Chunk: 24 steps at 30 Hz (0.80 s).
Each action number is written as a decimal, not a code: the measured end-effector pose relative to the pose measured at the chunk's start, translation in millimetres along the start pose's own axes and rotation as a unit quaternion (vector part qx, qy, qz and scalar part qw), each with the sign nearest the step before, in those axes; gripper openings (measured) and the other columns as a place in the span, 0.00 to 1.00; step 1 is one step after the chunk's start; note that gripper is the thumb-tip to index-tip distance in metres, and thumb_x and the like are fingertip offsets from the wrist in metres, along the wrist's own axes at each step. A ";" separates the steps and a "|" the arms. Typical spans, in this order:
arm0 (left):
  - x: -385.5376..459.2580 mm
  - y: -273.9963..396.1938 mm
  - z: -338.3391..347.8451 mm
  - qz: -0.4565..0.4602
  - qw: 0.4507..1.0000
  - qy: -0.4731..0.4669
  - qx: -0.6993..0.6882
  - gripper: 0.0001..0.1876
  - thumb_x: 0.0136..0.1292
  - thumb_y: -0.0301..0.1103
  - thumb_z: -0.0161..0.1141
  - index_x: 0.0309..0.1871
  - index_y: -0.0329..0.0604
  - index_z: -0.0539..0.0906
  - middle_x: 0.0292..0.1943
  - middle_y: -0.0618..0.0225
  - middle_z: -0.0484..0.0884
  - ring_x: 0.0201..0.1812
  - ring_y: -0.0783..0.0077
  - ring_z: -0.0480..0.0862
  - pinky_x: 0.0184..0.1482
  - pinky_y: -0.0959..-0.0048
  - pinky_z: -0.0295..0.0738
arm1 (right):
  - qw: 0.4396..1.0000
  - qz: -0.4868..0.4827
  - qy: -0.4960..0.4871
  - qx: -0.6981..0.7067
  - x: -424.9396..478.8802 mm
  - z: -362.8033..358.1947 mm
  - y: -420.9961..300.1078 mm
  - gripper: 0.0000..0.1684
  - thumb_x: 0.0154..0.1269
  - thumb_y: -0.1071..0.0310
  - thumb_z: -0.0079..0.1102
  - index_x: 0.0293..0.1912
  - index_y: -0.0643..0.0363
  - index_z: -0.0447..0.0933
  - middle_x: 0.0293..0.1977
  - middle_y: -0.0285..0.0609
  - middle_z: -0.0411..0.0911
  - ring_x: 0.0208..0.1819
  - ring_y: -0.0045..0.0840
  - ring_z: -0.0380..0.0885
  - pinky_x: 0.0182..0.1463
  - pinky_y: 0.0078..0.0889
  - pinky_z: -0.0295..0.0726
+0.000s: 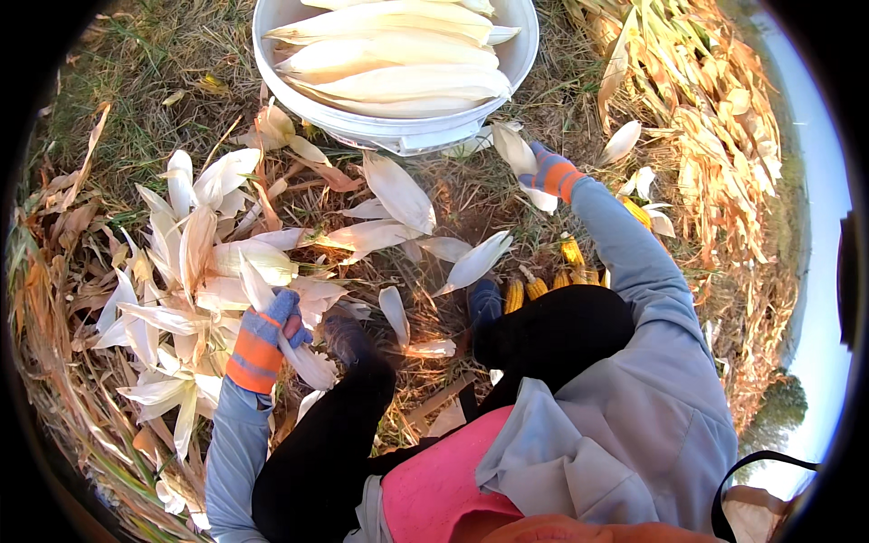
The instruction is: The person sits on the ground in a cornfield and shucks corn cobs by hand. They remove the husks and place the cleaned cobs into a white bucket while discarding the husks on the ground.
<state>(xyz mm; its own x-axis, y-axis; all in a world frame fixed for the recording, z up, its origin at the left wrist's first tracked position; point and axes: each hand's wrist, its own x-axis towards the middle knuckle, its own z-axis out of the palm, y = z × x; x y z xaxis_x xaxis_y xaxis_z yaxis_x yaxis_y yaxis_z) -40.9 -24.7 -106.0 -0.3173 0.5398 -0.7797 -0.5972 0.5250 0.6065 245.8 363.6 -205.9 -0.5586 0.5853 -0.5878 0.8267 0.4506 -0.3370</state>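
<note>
My left hand (268,339), in a blue and orange glove, is closed around pale dry corn husks (309,363) that stick out on both sides of the fist. At the upper right my right hand (551,173), gloved alike, grips other dry husks (514,151) near the bucket's lower right rim. The white plastic bucket (414,129) stands at the top and holds several long pale husks (407,51) laid crosswise. Loose husks (400,193) are scattered on the ground between my hands. Several yellow corn cobs (514,296) lie by my right knee.
A heap of husks (197,265) spreads over the left side. Dry corn stalks and leaves (713,102) are piled at the upper right. Another yellow cob (637,211) lies partly husked beyond my right forearm. My shoes (485,302) rest on straw-covered ground between bent legs.
</note>
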 end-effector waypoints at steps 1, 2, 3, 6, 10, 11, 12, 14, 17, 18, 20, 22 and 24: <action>-1.1 3.1 3.0 0.012 1.000 -0.006 0.011 0.09 0.58 0.37 0.51 0.29 0.42 0.70 0.13 0.71 0.64 0.13 0.78 0.62 0.18 0.76 0.62 | 0.995 -0.059 -0.008 0.085 -13.2 -2.7 -5.3 0.42 0.43 0.60 0.65 0.56 0.60 0.56 0.44 0.45 0.71 0.46 0.28 0.70 0.49 0.28 0.68; -3.9 6.8 6.4 0.045 0.998 -0.037 0.036 0.09 0.58 0.38 0.51 0.29 0.42 0.70 0.13 0.70 0.67 0.13 0.77 0.66 0.19 0.76 0.64 | 0.978 -0.119 -0.018 0.168 -26.7 -5.2 -13.0 0.42 0.44 0.61 0.65 0.57 0.60 0.55 0.45 0.44 0.71 0.45 0.24 0.70 0.49 0.27 0.68; -8.3 11.4 11.2 0.073 0.993 -0.071 0.056 0.09 0.58 0.37 0.52 0.28 0.42 0.71 0.14 0.69 0.69 0.14 0.77 0.68 0.18 0.77 0.65 | 0.966 -0.130 -0.083 0.209 -40.1 -9.9 -22.3 0.40 0.48 0.64 0.63 0.58 0.60 0.54 0.45 0.40 0.70 0.44 0.17 0.67 0.49 0.24 0.67; -28.3 31.5 31.6 0.115 0.975 -0.095 0.165 0.10 0.58 0.38 0.51 0.29 0.40 0.72 0.18 0.69 0.74 0.16 0.78 0.72 0.18 0.80 0.67 | 0.928 -0.195 -0.209 0.240 -82.8 -28.6 -98.7 0.36 0.51 0.59 0.61 0.56 0.61 0.59 0.46 0.39 0.70 0.45 0.17 0.67 0.49 0.24 0.67; -50.8 51.2 57.5 0.119 0.980 -0.113 0.116 0.11 0.58 0.39 0.52 0.29 0.40 0.76 0.23 0.66 0.78 0.20 0.77 0.76 0.20 0.80 0.69 | 0.896 -0.291 -0.231 0.243 -122.9 -40.4 -192.1 0.32 0.52 0.57 0.61 0.53 0.63 0.62 0.42 0.40 0.72 0.42 0.18 0.69 0.48 0.24 0.69; -58.3 55.6 63.6 0.122 0.983 -0.092 0.105 0.11 0.58 0.39 0.53 0.31 0.39 0.76 0.25 0.65 0.79 0.22 0.76 0.77 0.21 0.79 0.70 | 0.892 -0.303 -0.223 0.250 -131.4 -39.1 -208.5 0.32 0.52 0.57 0.60 0.53 0.63 0.62 0.42 0.40 0.72 0.42 0.18 0.69 0.48 0.24 0.69; -64.2 56.2 64.4 0.127 0.986 -0.067 0.091 0.12 0.57 0.39 0.53 0.34 0.39 0.77 0.27 0.64 0.80 0.24 0.75 0.79 0.22 0.78 0.71 | 0.887 -0.317 -0.218 0.255 -139.5 -37.3 -228.1 0.32 0.52 0.57 0.60 0.53 0.63 0.62 0.41 0.40 0.72 0.42 0.18 0.69 0.48 0.24 0.68; -64.5 46.3 57.0 0.157 0.986 -0.054 0.034 0.13 0.57 0.39 0.53 0.37 0.38 0.77 0.28 0.63 0.80 0.27 0.72 0.79 0.27 0.75 0.72 | 0.875 -0.343 -0.211 0.268 -156.7 -32.9 -265.6 0.32 0.52 0.57 0.60 0.53 0.63 0.62 0.41 0.41 0.72 0.42 0.18 0.69 0.48 0.24 0.68; -68.4 20.1 46.4 0.153 0.983 -0.022 -0.102 0.14 0.56 0.40 0.54 0.40 0.38 0.76 0.30 0.62 0.79 0.28 0.69 0.78 0.29 0.73 0.73 | 0.882 -0.375 -0.137 0.250 -178.0 -20.4 -297.5 0.31 0.53 0.57 0.59 0.53 0.63 0.63 0.42 0.41 0.72 0.44 0.20 0.69 0.49 0.24 0.68; -73.9 11.8 51.5 0.157 0.979 -0.014 -0.128 0.15 0.56 0.40 0.54 0.41 0.39 0.75 0.31 0.62 0.78 0.29 0.69 0.78 0.30 0.72 0.74 | 0.873 -0.387 -0.116 0.273 -173.9 -6.5 -293.6 0.31 0.53 0.56 0.58 0.53 0.63 0.63 0.42 0.42 0.72 0.44 0.20 0.69 0.49 0.24 0.68; -79.1 -6.5 55.2 0.186 0.957 -0.054 -0.215 0.19 0.56 0.42 0.55 0.47 0.40 0.71 0.35 0.63 0.77 0.32 0.69 0.77 0.31 0.71 0.74 | 0.851 -0.410 -0.081 0.318 -157.2 30.2 -284.6 0.31 0.54 0.56 0.57 0.54 0.62 0.62 0.43 0.42 0.72 0.44 0.21 0.70 0.48 0.24 0.68; -51.8 -55.5 41.5 0.220 0.933 -0.095 -0.269 0.21 0.56 0.43 0.54 0.50 0.41 0.68 0.39 0.63 0.75 0.35 0.69 0.76 0.33 0.69 0.75 | 0.835 -0.418 -0.121 0.336 -158.7 48.6 -281.3 0.28 0.58 0.49 0.48 0.51 0.60 0.67 0.45 0.46 0.71 0.47 0.29 0.70 0.54 0.28 0.63; -41.9 -74.8 44.6 0.266 0.907 -0.149 -0.291 0.27 0.57 0.46 0.52 0.55 0.40 0.62 0.47 0.60 0.70 0.45 0.67 0.73 0.41 0.67 0.74 | 0.801 -0.387 -0.204 0.409 -154.0 51.5 -283.7 0.27 0.61 0.49 0.42 0.50 0.61 0.68 0.44 0.44 0.72 0.45 0.28 0.70 0.52 0.28 0.66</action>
<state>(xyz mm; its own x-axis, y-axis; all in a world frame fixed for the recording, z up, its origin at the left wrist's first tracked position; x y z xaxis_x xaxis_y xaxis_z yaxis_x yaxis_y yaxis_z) 49.9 -57.2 -111.7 -0.5126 0.8144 -0.2720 -0.7333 -0.2505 0.6321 100.7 111.0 -57.6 -0.9944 0.0005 -0.1054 0.1046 -0.1177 -0.9875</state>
